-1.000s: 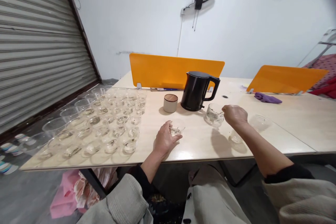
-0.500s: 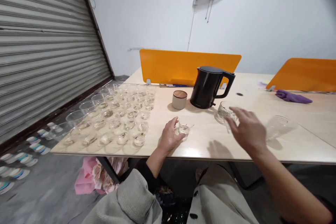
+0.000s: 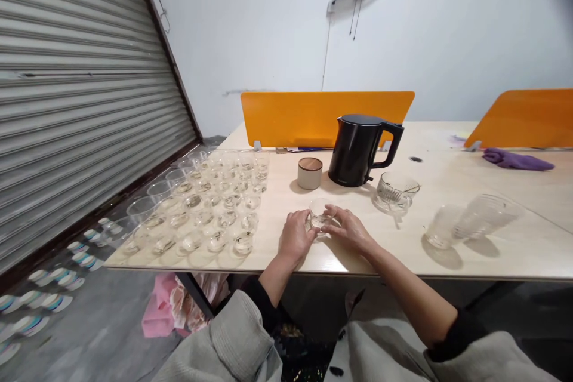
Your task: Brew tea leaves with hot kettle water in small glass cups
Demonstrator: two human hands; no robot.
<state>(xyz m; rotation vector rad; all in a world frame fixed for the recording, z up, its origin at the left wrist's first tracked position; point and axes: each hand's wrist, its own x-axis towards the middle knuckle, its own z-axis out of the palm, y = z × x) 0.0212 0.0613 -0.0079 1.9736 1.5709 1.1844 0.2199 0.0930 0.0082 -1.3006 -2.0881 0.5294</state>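
Centrally, a small, clear, round plastic cup (image 3: 321, 208) sits between two bare hands, near the front edge of a pale wood-look table (image 3: 276, 215). The left hand (image 3: 295, 236) curls thumb and fingers around one side; the right hand (image 3: 351, 230) pinches the other with bent fingers, probably because so light a cup needs steadying from both sides. To the left, clear plastic cups with dark bits inside (image 3: 210, 200) stand in close rows, apparently to save space. Behind the hands are a squat grey canister with a brown top (image 3: 310, 174) and a black electric kettle (image 3: 357, 152), its handle turned rightward, seemingly for easy reach. Rightward stands a ribbed clear glass bowl (image 3: 394, 190); farther on, nested clear cups (image 3: 486, 219) lie sideways.
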